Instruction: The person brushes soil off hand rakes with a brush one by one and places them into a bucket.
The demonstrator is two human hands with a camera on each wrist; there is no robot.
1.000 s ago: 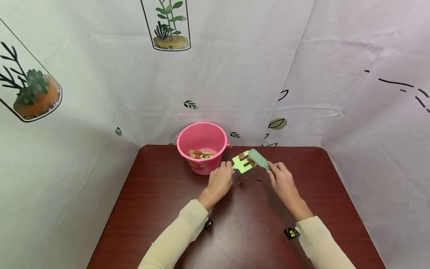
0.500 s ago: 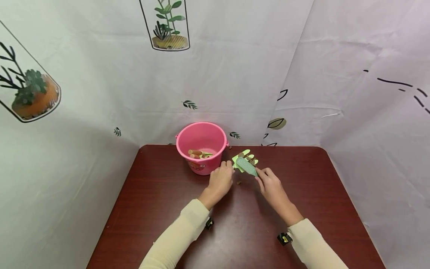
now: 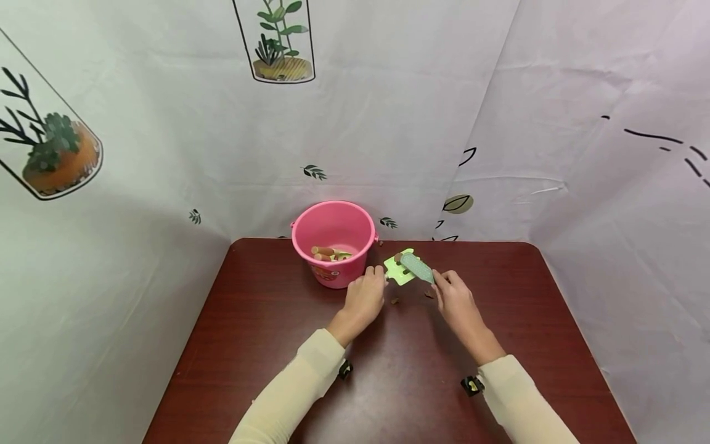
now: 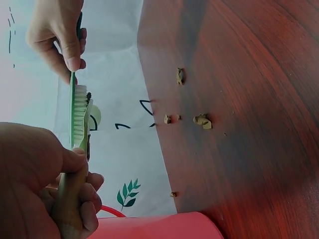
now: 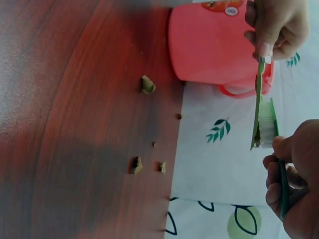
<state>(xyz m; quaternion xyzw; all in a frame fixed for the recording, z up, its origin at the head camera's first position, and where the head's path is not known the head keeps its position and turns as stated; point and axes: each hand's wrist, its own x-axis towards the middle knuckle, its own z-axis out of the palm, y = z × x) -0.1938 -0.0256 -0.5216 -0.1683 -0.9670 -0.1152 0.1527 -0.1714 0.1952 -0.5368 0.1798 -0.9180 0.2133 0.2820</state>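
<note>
My left hand (image 3: 364,300) grips the wooden handle (image 4: 71,199) of a small garden fork with a light green head (image 3: 395,271), held over the table just right of the pink bucket (image 3: 333,222). My right hand (image 3: 457,302) holds a green brush (image 3: 417,268) by its handle. In the left wrist view, its white bristles (image 4: 79,112) press against the face of the fork. Brown dirt (image 5: 257,138) sits between bristles and fork, partly hidden by the brush. Inside the bucket lie tools with wooden handles (image 3: 323,254).
Several brown crumbs lie on the dark red wooden table (image 3: 388,370) below the fork, among them a larger clump (image 4: 202,121) and another piece (image 4: 180,76). Behind the table's back edge hangs a white cloth (image 3: 388,123) printed with plants.
The brush swept left across the fork toward its handle, then came back partway to the right. The left hand, fork and bucket have stayed in place.
</note>
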